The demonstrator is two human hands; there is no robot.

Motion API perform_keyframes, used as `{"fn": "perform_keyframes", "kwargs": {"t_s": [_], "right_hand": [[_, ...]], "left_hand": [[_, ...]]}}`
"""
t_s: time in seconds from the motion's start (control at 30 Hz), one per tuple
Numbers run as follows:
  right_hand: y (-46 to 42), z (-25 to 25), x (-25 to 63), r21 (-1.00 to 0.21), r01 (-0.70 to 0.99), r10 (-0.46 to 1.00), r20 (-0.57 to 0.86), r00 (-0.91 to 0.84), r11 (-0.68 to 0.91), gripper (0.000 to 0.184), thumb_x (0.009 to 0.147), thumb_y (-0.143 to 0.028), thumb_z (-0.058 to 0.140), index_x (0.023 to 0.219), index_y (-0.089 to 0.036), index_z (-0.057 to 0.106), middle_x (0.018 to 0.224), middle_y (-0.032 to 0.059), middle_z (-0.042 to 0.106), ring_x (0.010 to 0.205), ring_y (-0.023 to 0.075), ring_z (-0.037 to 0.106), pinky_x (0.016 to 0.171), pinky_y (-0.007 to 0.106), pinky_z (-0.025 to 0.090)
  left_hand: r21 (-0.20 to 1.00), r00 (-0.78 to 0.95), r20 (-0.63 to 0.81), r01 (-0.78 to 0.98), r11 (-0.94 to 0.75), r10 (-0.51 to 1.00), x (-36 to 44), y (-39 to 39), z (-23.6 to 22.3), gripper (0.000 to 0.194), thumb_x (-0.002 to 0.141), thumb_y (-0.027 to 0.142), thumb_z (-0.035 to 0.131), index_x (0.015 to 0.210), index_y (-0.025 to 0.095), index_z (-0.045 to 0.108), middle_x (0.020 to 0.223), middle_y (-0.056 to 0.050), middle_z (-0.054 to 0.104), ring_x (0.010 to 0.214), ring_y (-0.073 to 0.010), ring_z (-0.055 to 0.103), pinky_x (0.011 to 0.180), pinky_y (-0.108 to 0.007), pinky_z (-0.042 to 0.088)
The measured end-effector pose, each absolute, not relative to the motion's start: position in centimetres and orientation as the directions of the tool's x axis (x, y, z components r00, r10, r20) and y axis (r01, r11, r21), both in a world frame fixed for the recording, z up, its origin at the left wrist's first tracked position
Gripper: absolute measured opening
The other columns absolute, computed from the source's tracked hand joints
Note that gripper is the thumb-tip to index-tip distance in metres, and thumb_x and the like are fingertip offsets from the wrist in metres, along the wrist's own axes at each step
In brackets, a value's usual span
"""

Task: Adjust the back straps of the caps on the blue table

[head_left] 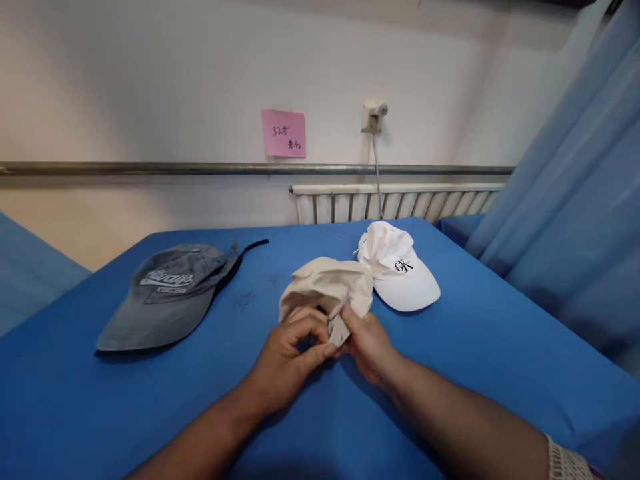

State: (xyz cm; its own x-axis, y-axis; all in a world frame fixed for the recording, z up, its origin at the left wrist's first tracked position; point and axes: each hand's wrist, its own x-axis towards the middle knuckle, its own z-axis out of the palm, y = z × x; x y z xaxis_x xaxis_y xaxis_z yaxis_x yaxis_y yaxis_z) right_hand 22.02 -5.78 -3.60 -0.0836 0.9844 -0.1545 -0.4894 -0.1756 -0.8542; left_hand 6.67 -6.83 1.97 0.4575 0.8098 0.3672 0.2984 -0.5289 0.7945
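Observation:
In the middle of the blue surface, a beige cap (325, 280) is between my two hands, its back strap end turned toward me. My left hand (295, 357) is closed on the strap from the left, thumb and fingers pinching it. From the right, my right hand (370, 343) grips the cap's edge beside the strap, thumb on top. The fingertips under the fabric are hidden. A grey cap (167, 293) with white lettering lies to the left, its strap end sticking out. A white cap (397, 263) with a black logo lies just behind and right of the beige one.
The caps lie on a blue-covered table (480, 373). Behind it are a wall with a metal rail (200, 169), a radiator (400, 200), a plugged-in socket (373, 119) and a pink note (283, 133). Blue curtains (570, 220) hang at the right.

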Motion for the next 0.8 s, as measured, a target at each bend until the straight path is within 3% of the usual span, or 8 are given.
{"fn": "perform_keyframes", "kwargs": {"t_s": [0.1,0.2,0.3,0.5,0.67,0.8], "right_hand": [[-5.6,-3.4,22.2,-0.805,-0.532,0.964,-0.194,-0.183,-0.263,0.042,0.077,-0.057,0.073,0.084,-0.016,0.066,0.061,0.0009,0.064,0.047,0.0114,0.053,0.040,0.020,0.041],[-5.2,-3.4,22.7,-0.761,-0.577,0.952,-0.186,-0.245,-0.297,0.035,0.078,-0.049,0.073,0.085,-0.015,0.066,0.060,-0.0005,0.063,0.043,0.0091,0.051,0.038,0.018,0.041],[-4.8,-3.6,23.2,-0.707,-0.626,0.936,-0.159,-0.313,-0.329,0.025,0.078,-0.038,0.073,0.084,-0.015,0.066,0.060,-0.0007,0.063,0.042,0.0077,0.051,0.037,0.016,0.041],[-4.7,-3.7,23.4,-0.675,-0.628,0.911,-0.174,-0.374,-0.387,0.022,0.075,-0.029,0.074,0.089,-0.013,0.068,0.064,0.0005,0.066,0.042,0.0072,0.053,0.038,0.015,0.044],[-4.9,-3.7,23.3,-0.697,-0.637,0.927,-0.113,-0.357,-0.331,0.019,0.077,-0.030,0.074,0.085,-0.014,0.067,0.063,-0.0004,0.064,0.044,0.0081,0.053,0.039,0.017,0.045],[-5.0,-3.6,23.5,-0.682,-0.659,0.932,-0.091,-0.351,-0.316,0.016,0.074,-0.023,0.074,0.085,-0.013,0.068,0.068,0.0006,0.066,0.051,0.0087,0.055,0.046,0.019,0.048]], "left_hand": [[0.875,0.452,0.321,0.194,-0.443,0.832,6.5,-6.5,1.8,0.023,0.088,0.034,0.066,0.070,0.020,0.063,0.087,-0.006,0.065,0.083,-0.0217,0.065,0.078,-0.040,0.056],[0.855,0.432,0.331,0.239,-0.460,0.839,6.4,-6.2,1.1,0.010,0.085,0.027,0.068,0.093,0.022,0.067,0.104,-0.009,0.069,0.099,-0.0246,0.066,0.088,-0.043,0.055],[0.762,0.430,0.362,0.375,-0.528,0.827,6.5,-6.3,0.4,0.037,0.082,0.019,0.069,0.118,0.025,0.061,0.113,-0.008,0.069,0.104,-0.0239,0.066,0.092,-0.041,0.054],[0.611,0.404,0.471,0.493,-0.620,0.784,6.8,-6.8,-0.1,0.023,0.085,0.018,0.067,0.107,0.024,0.060,0.099,-0.001,0.067,0.089,-0.0176,0.064,0.079,-0.031,0.052],[0.521,0.430,0.517,0.528,-0.670,0.741,6.6,-7.0,0.0,0.021,0.086,0.025,0.069,0.105,0.023,0.061,0.100,-0.002,0.067,0.091,-0.0193,0.064,0.080,-0.032,0.051],[0.504,0.397,0.482,0.604,-0.618,0.781,6.3,-6.9,-0.4,0.016,0.087,0.029,0.069,0.099,0.023,0.062,0.087,0.000,0.067,0.080,-0.0185,0.062,0.074,-0.031,0.050]]}}
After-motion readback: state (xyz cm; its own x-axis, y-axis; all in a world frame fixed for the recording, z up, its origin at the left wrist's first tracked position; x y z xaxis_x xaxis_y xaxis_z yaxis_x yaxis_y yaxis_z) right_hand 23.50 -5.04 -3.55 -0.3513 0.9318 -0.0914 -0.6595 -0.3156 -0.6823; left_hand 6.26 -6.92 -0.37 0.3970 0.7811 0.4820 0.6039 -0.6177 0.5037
